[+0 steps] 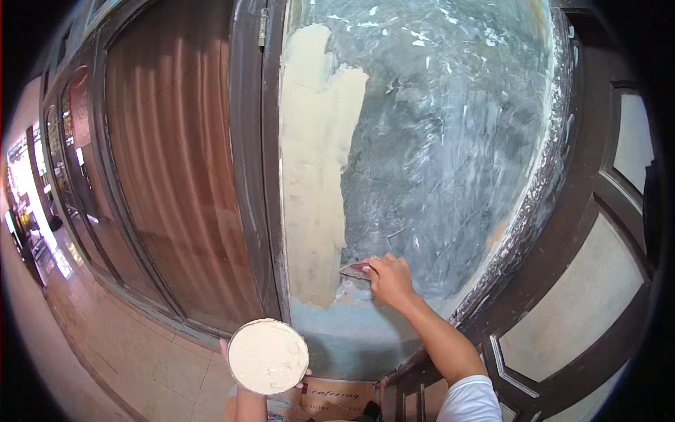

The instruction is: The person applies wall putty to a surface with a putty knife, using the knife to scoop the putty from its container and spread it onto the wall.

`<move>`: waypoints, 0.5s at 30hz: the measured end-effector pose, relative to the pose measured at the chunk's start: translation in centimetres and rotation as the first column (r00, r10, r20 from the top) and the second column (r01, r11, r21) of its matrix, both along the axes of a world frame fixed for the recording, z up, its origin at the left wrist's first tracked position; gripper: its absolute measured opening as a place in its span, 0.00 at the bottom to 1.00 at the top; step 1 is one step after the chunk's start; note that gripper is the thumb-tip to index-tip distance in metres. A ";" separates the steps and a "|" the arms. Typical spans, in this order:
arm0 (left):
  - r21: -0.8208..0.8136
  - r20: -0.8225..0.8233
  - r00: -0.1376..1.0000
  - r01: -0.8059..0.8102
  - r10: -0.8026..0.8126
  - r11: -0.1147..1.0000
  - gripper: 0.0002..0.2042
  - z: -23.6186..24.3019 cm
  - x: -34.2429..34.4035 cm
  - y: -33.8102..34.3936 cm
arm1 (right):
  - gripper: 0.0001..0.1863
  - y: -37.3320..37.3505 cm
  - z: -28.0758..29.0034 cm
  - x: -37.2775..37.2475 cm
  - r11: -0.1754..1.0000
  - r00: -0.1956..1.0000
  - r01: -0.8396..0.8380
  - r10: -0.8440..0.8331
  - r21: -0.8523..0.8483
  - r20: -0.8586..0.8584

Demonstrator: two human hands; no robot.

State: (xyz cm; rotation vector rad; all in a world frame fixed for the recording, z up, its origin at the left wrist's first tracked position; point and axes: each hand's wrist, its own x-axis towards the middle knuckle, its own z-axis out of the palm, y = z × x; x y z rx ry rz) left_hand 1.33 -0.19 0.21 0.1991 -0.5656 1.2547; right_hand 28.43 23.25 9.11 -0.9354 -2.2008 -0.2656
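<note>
My right hand [391,280] grips a small putty knife [356,270], its blade against the wall at the lower right edge of a cream putty layer [316,169]. That layer runs as a tall strip down the left side of the grey wall [436,162]. Down in front, my left hand [225,348] carries a round tub of cream putty [268,356] from below. Its fingers curl around the tub's sides, and most of the hand is hidden under it. The putty surface faces up, with a few marks in it.
Left of the wall stands a dark wood frame [256,155] with glass and a brown curtain [169,169] behind it. A dark panelled door [583,190] with pale panels is at right. Printed cardboard [337,394] lies on the floor below; tiles [155,359] extend left.
</note>
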 end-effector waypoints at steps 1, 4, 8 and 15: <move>0.000 0.002 1.000 -0.007 0.007 1.000 0.63 0.3 -0.1 -0.5 | 0.09 0.1 0.0 -0.1 1.000 1.000 0.017 -0.017 -0.005 0.003; -0.070 0.049 0.998 -0.040 0.043 0.997 0.63 0.1 -1.1 -1.1 | 0.09 0.8 0.0 -0.5 0.998 0.998 0.058 -0.058 -0.029 0.007; -0.110 0.088 0.990 -0.098 0.108 0.989 0.62 -0.3 -1.6 -1.4 | 0.09 1.1 0.1 -1.0 0.995 0.996 0.072 -0.076 -0.068 -0.055; -0.046 -0.042 0.997 -0.063 0.061 0.997 0.61 -1.0 -1.7 -0.5 | 0.09 0.7 0.0 -1.2 0.995 0.992 0.062 -0.070 -0.083 -0.100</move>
